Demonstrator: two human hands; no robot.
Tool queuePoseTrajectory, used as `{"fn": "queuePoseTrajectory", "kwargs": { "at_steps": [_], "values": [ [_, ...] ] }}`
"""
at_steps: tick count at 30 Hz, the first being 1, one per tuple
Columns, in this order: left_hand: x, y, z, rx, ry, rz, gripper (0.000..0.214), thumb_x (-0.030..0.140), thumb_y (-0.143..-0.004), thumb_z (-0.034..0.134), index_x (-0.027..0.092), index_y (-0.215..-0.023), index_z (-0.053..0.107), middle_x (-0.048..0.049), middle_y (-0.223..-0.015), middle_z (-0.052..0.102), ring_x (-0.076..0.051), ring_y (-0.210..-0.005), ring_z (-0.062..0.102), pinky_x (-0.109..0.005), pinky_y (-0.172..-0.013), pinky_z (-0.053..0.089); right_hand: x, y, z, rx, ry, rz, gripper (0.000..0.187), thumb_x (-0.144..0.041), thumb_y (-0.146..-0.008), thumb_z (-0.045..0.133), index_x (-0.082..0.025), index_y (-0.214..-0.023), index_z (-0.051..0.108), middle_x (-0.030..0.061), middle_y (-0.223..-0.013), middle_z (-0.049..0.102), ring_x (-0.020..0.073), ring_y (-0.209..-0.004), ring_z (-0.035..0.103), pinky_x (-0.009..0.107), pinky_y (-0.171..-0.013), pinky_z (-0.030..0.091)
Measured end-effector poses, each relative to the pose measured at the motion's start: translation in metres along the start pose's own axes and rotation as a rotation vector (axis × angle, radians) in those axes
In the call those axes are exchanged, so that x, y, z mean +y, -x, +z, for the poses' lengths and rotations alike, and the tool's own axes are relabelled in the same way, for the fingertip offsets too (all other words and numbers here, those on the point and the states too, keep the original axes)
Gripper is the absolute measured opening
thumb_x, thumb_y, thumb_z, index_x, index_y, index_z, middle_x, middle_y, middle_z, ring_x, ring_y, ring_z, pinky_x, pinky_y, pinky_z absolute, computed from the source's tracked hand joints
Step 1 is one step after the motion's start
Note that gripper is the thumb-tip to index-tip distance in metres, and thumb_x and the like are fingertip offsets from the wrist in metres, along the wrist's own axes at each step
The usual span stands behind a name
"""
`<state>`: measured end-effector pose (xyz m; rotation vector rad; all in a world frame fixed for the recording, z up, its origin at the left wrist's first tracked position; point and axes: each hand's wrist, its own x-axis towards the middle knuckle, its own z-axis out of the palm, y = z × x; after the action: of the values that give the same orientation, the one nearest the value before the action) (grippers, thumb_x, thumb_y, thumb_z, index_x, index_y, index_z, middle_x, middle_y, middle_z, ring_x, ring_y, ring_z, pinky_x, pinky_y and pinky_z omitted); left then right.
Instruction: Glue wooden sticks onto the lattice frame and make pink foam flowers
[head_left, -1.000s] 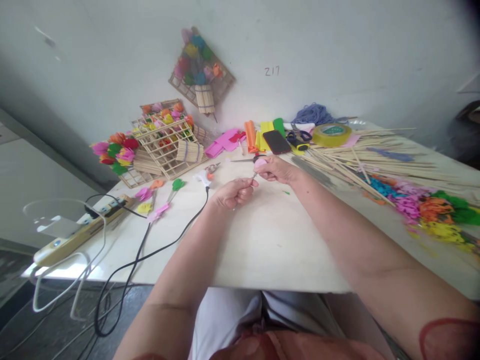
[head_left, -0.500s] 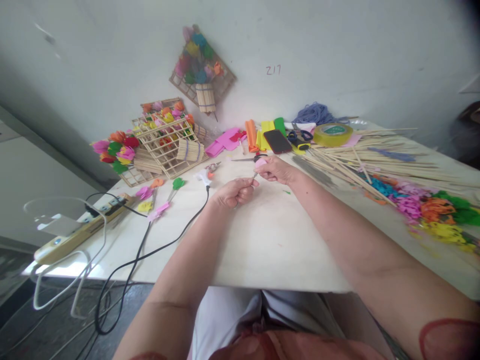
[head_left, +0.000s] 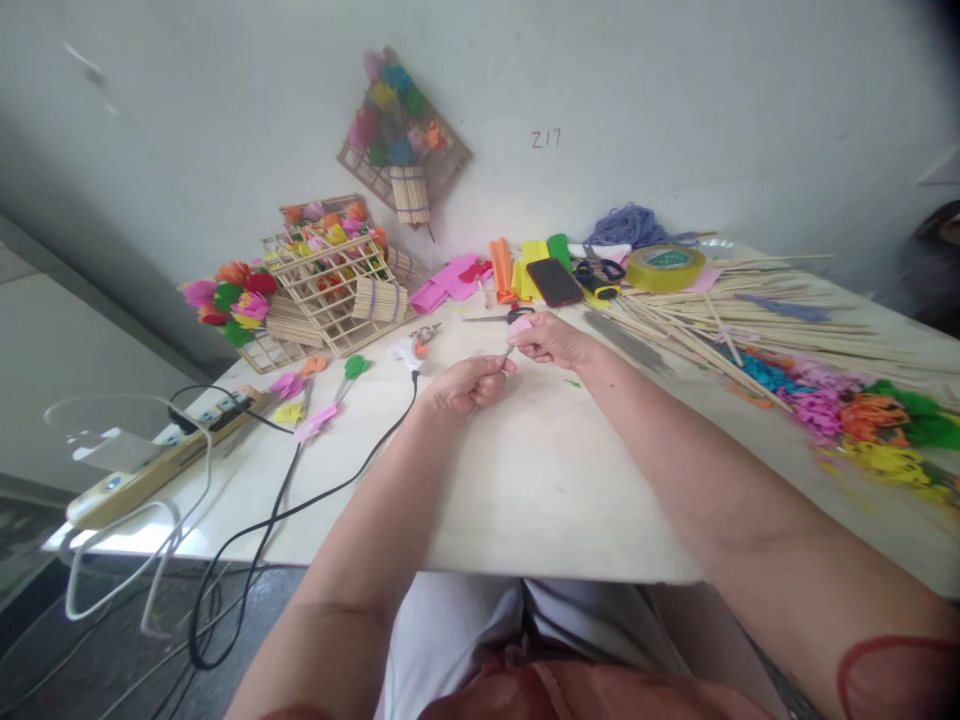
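Observation:
My left hand (head_left: pixel 472 383) is closed, its thumb and forefinger pinching the thin wire stem that runs up to my right hand. Fingers of my right hand (head_left: pixel 551 340) are pressed together around a light pink paper flower (head_left: pixel 520 325) at the stem's upper end. Just behind the flower lies a pair of black-handled scissors (head_left: pixel 491 318) on the table. To the left rest a white glue gun (head_left: pixel 407 352) and several finished paper flowers on stems, among them a green flower (head_left: pixel 357 367) and a pink flower (head_left: pixel 319 423).
A power strip (head_left: pixel 161 460) with looping cables sits at the left edge. Lattice frames with flowers (head_left: pixel 330 265) stand behind it. Along the back are a phone (head_left: pixel 555 282) and yellow tape (head_left: pixel 666 268). Bamboo sticks (head_left: pixel 795 290) and coloured paper pieces (head_left: pixel 874 420) cover the right side.
Both hands stay almost in the same place, still gripping the flower and its stem. The things on the table have not moved.

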<state>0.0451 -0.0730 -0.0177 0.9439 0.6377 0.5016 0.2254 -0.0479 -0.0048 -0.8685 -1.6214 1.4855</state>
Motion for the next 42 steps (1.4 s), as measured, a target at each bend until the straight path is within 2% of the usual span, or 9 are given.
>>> {"fn": "queuePoseTrajectory", "kwargs": {
  "at_steps": [33, 42],
  "values": [
    [-0.0008, 0.0008, 0.0023, 0.0, -0.006, 0.001, 0.011, 0.023, -0.08, 0.05, 0.013, -0.078, 0.054, 0.0097, -0.047, 0.016, -0.003, -0.036, 0.014, -0.013, -0.035, 0.007, 0.0006, 0.0017, -0.0017, -0.015, -0.025, 0.014, 0.018, -0.022, -0.064, 0.063, -0.016, -0.061, 0.046, -0.0082, -0.041, 0.037, 0.0018, -0.032, 0.022, 0.016, -0.03, 0.013],
    [-0.0006, 0.0007, 0.0024, 0.004, -0.016, -0.003, 0.012, 0.023, -0.081, 0.047, 0.013, -0.078, 0.054, 0.0096, -0.046, 0.017, -0.004, -0.035, 0.014, -0.014, -0.035, 0.009, 0.0012, 0.0018, -0.002, -0.016, -0.031, 0.025, 0.019, -0.022, -0.065, 0.063, -0.016, -0.062, 0.046, -0.0085, -0.042, 0.036, 0.0018, -0.033, 0.022, 0.016, -0.031, 0.013]
  ]
}}
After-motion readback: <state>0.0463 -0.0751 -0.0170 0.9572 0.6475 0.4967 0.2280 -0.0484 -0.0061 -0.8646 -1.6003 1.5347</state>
